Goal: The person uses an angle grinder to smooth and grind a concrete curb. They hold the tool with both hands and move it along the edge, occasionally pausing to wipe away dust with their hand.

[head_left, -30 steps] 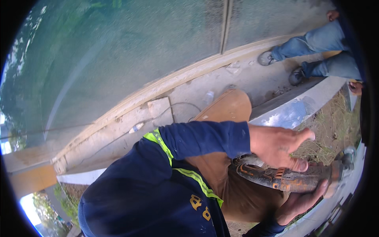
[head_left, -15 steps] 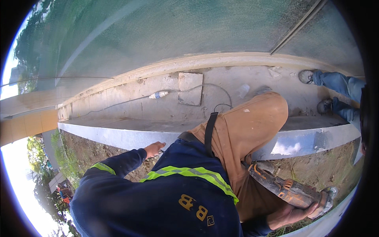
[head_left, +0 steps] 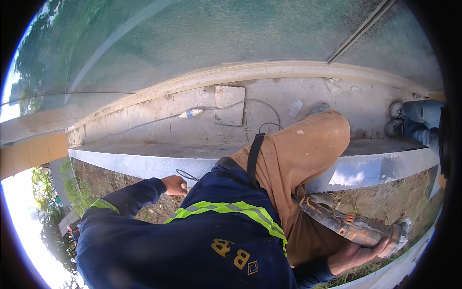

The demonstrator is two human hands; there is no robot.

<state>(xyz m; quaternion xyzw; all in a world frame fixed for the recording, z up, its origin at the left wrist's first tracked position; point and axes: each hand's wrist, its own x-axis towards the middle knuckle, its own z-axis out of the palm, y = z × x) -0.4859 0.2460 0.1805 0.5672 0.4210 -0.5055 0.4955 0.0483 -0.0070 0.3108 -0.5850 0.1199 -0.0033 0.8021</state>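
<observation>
My right hand (head_left: 356,255) grips a grey and orange angle grinder (head_left: 358,230) by its head end, with the palm under the body. The grinder lies along my right side, its metal guard (head_left: 403,236) outward at the lower right; the disc cannot be made out clearly. My left hand (head_left: 174,185) is beside my waist, its fingers curled closed. A thin dark cord (head_left: 186,175) loops out from those fingers towards my jacket, where the rest of it is hidden. My bent knee (head_left: 322,130) in brown trousers rises over the low ledge.
A low white-topped wall (head_left: 134,161) runs across, with soil and grass on my side. Beyond it, a cable with a white and blue connector (head_left: 191,113) crosses a loose slab (head_left: 230,106). A glass wall (head_left: 231,38) rises behind. Another person's shoes (head_left: 394,120) are at the right.
My left hand has moved a little left and down, and the cord loop now shows beside it. The other person's feet have shifted right. The grinder stays in my right hand.
</observation>
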